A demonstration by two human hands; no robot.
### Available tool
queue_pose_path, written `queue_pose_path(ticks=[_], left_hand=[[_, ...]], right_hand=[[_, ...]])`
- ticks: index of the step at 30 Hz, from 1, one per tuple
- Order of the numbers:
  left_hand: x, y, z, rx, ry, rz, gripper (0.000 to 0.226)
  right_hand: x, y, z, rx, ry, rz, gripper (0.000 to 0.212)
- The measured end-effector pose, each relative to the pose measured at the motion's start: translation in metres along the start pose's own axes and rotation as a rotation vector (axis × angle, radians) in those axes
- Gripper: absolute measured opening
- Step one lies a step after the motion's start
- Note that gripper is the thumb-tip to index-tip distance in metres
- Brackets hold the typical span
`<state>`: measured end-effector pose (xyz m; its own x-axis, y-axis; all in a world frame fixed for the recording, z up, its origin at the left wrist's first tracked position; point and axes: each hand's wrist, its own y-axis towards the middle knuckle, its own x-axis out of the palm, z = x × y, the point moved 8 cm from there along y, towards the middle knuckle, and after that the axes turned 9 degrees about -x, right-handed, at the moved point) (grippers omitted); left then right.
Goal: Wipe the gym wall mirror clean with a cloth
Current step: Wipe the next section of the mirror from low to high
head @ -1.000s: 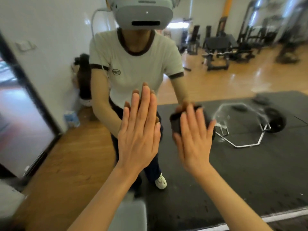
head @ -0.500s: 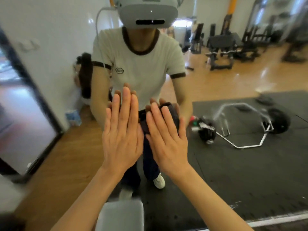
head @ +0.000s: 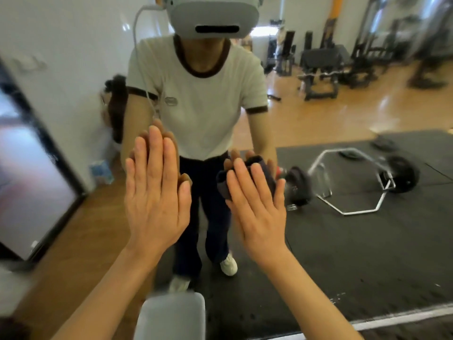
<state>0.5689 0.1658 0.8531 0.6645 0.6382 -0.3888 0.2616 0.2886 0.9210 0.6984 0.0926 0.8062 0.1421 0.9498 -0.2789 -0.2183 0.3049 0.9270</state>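
The person's flat left hand [head: 157,200] rests on the large glass wall mirror [head: 367,241], while the straight-fingered right hand [head: 257,207] presses a dark folded cloth [head: 255,165] against it.

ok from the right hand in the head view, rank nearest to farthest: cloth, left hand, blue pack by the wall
1. cloth, pressed under the right hand against the mirror
2. left hand, flat on the glass to its left
3. blue pack, reflected far left by the wall
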Motion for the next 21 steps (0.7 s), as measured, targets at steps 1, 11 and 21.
queue_pose_path(ticks=[1,11,21], left_hand=[[0.000,0.001,0.000,-0.006,0.004,0.001,0.065],[-0.003,0.006,0.001,-0.058,-0.003,0.022,0.059],[0.012,-0.012,0.037,0.085,-0.065,-0.040,0.070]], right_hand=[[-0.007,-0.006,0.021,0.040,-0.011,0.024,0.056],[-0.014,0.017,0.033,-0.047,0.031,-0.003,0.046],[-0.019,-0.011,0.057,0.277,0.109,0.166,0.049]])
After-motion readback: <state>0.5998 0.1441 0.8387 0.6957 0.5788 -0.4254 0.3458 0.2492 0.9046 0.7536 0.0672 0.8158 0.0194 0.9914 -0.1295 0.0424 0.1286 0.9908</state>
